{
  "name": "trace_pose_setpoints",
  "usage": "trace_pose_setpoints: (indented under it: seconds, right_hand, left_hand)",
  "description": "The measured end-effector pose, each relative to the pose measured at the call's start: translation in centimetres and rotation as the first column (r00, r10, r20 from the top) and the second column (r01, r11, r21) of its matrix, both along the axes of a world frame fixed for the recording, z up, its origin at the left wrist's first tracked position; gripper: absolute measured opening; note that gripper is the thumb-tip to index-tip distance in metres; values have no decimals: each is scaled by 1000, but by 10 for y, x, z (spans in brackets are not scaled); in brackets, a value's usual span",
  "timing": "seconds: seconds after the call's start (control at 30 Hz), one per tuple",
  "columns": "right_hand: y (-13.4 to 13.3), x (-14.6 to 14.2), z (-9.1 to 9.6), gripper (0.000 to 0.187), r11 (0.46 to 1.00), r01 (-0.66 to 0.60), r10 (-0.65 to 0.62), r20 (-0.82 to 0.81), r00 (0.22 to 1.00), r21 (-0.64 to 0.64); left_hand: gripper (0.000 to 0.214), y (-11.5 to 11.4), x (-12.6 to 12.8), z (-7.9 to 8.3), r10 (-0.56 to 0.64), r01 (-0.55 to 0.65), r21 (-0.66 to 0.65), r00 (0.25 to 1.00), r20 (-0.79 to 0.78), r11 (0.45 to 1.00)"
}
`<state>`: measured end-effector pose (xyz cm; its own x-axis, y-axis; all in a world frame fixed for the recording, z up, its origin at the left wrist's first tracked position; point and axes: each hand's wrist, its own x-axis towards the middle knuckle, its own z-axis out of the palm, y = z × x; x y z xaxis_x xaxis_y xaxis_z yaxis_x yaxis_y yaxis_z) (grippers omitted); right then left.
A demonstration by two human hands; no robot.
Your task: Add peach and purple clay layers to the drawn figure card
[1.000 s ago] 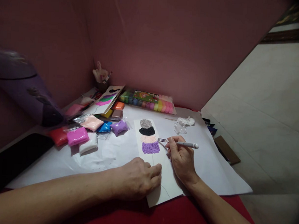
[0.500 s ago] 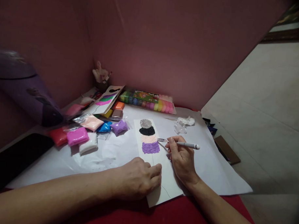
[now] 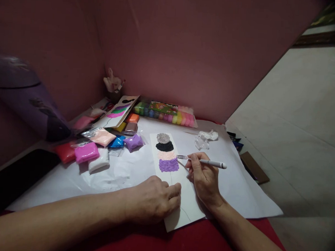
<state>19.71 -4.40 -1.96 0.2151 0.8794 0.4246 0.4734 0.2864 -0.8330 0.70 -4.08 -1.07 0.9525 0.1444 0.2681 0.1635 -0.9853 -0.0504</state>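
My right hand [image 3: 205, 178] pinches a small fork [image 3: 210, 163] with a striped, white-ended handle. The fork's tines sit at the right edge of the purple and peach clay bands. Those textured bands, purple clay [image 3: 168, 165], peach clay [image 3: 167, 155], black clay [image 3: 164, 146] and grey clay [image 3: 163, 138], run up a long white card [image 3: 185, 203] with thin drawn lines. Curled fingers of my left hand [image 3: 158, 200] rest on the card's lower left edge. Whether anything lies inside those fingers is hidden.
Left of the card lie several clay packets, among them a purple packet [image 3: 134, 142] and a pink packet [image 3: 86, 152]. Behind stand a clay set [image 3: 165, 113] and another decorated card [image 3: 120, 113]. A crumpled white wrapper [image 3: 208, 135] lies right. A dark flat object [image 3: 20, 179] borders the left.
My right hand and the fork have shifted very slightly to the right. My left hand, the card and the clay bands look the same.
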Motion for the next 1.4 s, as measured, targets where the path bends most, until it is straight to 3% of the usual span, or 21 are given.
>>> trace_pose_setpoints:
  seconds: [0.2, 0.37, 0.53, 0.77, 0.87, 0.97, 1.17, 1.4]
  right_hand:
    - [-2, 1, 3, 30, 1000, 1, -1, -41, 999, 8]
    - [-6, 3, 10, 39, 992, 101, -111, 142, 984, 74]
    - [-4, 4, 14, 43, 982, 138, -178, 365, 914, 132]
    - [1, 5, 9, 43, 984, 150, -177, 424, 888, 97]
    - [3, 6, 6, 43, 991, 129, -132, 401, 907, 36]
    - [3, 5, 5, 44, 995, 84, -66, 277, 959, -51]
    - [2, -1, 1, 43, 983, -128, 136, 54, 989, -131]
    - [3, -1, -3, 41, 984, -117, 120, 15, 993, -131]
  left_hand:
    - [11, -1, 0, 2, 6, -6, -2, 1000, -26, 1000]
    - [11, 0, 0, 2, 9, -9, 7, 1000, -29, 1000]
    - [12, 0, 0, 1, 10, -10, 3, 1000, -14, 1000]
    - [14, 0, 0, 1, 8, -8, 14, 1000, -26, 1000]
    - [15, 0, 0, 1, 9, -9, 13, 999, -33, 1000]
    - [14, 0, 0, 0, 8, -8, 18, 999, -31, 1000]
    - [13, 0, 0, -1, 9, -8, 23, 1000, -25, 1000]
    - [13, -1, 0, 1, 10, -10, 15, 999, -41, 1000]
